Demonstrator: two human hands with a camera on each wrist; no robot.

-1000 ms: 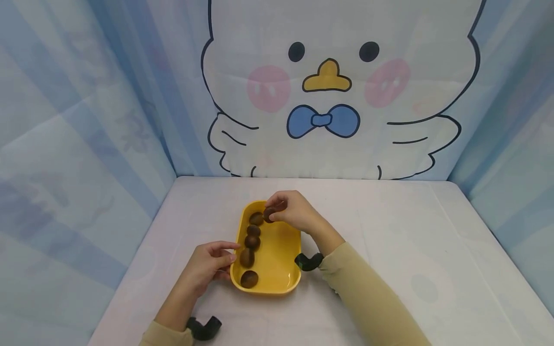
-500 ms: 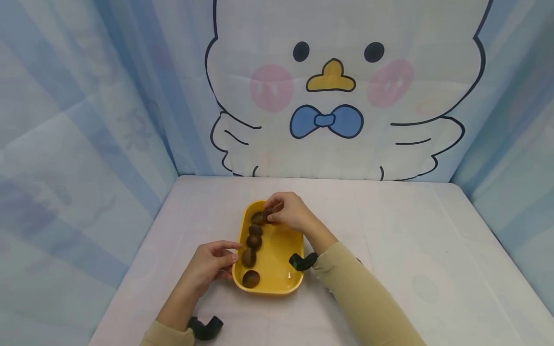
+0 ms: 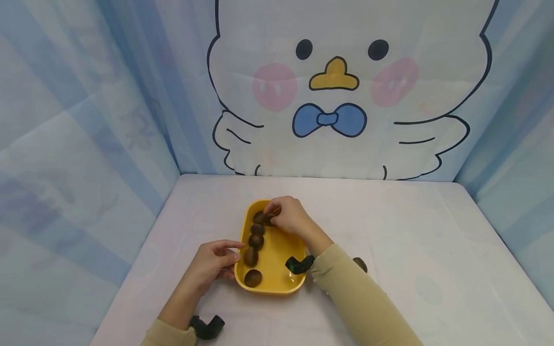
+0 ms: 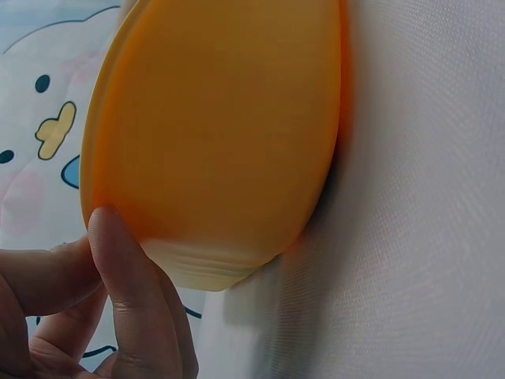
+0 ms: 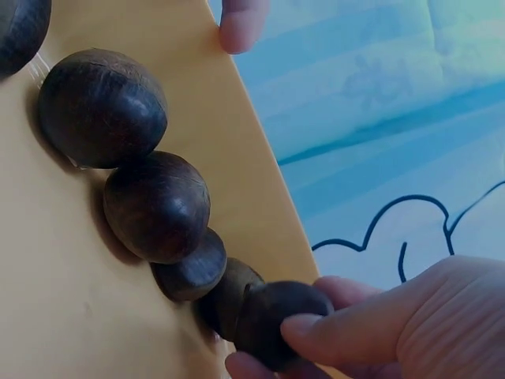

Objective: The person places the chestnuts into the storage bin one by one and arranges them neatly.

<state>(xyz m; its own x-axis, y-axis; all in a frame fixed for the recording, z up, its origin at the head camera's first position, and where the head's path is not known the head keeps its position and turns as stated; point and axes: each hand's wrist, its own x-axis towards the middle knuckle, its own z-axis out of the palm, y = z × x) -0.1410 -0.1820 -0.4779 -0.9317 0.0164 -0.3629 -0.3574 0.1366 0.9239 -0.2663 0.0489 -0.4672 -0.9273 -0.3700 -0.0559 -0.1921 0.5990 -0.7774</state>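
Note:
A yellow tray (image 3: 277,259) on the table holds a row of brown chestnuts (image 3: 256,240) along its left side. My right hand (image 3: 289,218) reaches over the tray's far end and pinches a chestnut (image 5: 280,320) between thumb and fingers. That chestnut overlaps the last one in the row (image 5: 230,296) in the right wrist view. My left hand (image 3: 212,264) is at the tray's left edge, its thumb and fingers pinching the rim. In the left wrist view a fingertip lies against the tray's outer wall (image 4: 221,118).
Another chestnut (image 3: 360,264) lies on the white table (image 3: 424,230), partly behind the right sleeve (image 3: 346,278). Dark curved mounts sit at both wrists. A printed curtain (image 3: 277,144) stands along the table's back edge.
My right hand has drawn slightly nearer with its chestnut, which now sits close beside the row. The chestnut behind the right sleeve has come into sight. My left hand stays at the rim.

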